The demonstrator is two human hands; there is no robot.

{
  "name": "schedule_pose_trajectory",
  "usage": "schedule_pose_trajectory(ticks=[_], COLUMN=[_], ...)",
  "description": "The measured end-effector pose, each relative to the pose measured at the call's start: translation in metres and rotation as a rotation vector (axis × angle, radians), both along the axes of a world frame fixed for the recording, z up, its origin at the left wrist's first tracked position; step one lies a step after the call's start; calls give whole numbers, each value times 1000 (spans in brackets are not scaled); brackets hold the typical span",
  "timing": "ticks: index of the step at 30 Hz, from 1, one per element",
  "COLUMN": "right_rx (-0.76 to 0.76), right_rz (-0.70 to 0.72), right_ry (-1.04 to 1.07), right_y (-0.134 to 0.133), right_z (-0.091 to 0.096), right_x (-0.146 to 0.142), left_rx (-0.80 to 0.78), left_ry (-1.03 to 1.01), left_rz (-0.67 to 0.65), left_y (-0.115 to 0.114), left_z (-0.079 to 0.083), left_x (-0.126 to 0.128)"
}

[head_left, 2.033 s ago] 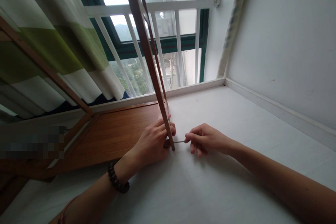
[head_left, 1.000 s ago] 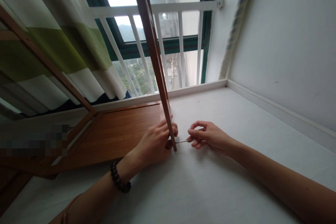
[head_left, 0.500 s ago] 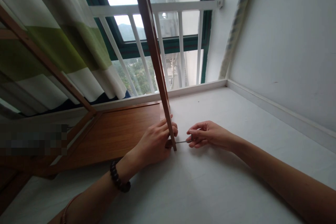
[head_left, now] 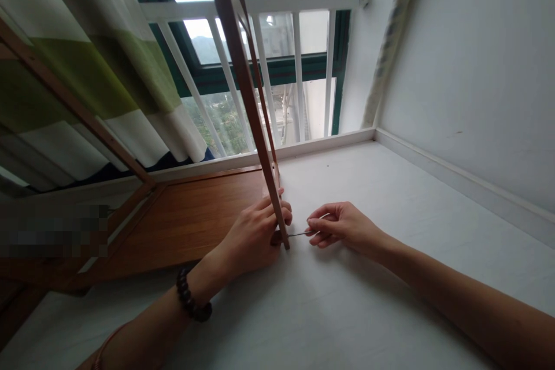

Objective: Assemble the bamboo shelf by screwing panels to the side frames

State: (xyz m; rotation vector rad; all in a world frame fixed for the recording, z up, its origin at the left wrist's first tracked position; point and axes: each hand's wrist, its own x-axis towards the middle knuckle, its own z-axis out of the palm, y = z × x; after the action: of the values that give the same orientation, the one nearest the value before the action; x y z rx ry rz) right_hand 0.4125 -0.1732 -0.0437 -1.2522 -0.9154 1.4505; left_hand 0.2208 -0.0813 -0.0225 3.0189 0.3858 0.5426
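Observation:
A brown wooden upright [head_left: 254,104] rises at a slant from the floor, part of a wooden frame. My left hand [head_left: 254,234] is wrapped round its lower end, some fingers hidden behind the wood. Low on the upright's right side, a thin metal hex key [head_left: 299,234] runs level from the wood. My right hand [head_left: 342,225] pinches the outer end of the key between thumb and fingers, a short way from the upright. To the left of my left hand, a brown wooden panel [head_left: 203,205] joins the frame.
Another wooden rail [head_left: 82,101] slants at the left, before a white and green curtain [head_left: 117,75]. White bars [head_left: 298,69] cross the window behind. A white wall [head_left: 472,81] with a skirting board [head_left: 455,188] bounds the pale floor [head_left: 347,306] on the right.
The upright's top has tilted left, and a second rail now shows behind it. My right fingers have shifted on the hex key, whose bent end no longer shows. My left hand keeps its hold.

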Motion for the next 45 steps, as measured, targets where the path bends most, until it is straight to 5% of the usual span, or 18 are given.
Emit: schedule_pose_trajectory(ticks=[9, 16, 22, 26, 31, 33, 38, 45], right_rx=[97, 410, 799, 711, 179, 96, 183, 598], right_rz=[79, 285, 200, 157, 100, 146, 311, 317], right_ry=[-190, -577, -989, -931, -405, -300, -251, -850], right_y=[0, -3, -5, -6, -7, -5, -1, -6], right_z=[-2, 2, 6, 1, -2, 0, 4, 7], right_x=[2, 13, 12, 7, 0, 3, 18, 20], left_rx=[-38, -34, -33, -29, -32, -38, -58, -45], left_ry=[0, -25, -20, -27, -24, -18, -27, -10], left_rz=[19, -16, -28, -25, -32, -23, -19, -6], left_y=[-2, 1, 1, 1, 0, -1, 0, 1], left_z=[-6, -12, -14, -14, -12, -11, -11, -12], left_x=[0, -2, -3, -3, -4, -4, -3, -3])
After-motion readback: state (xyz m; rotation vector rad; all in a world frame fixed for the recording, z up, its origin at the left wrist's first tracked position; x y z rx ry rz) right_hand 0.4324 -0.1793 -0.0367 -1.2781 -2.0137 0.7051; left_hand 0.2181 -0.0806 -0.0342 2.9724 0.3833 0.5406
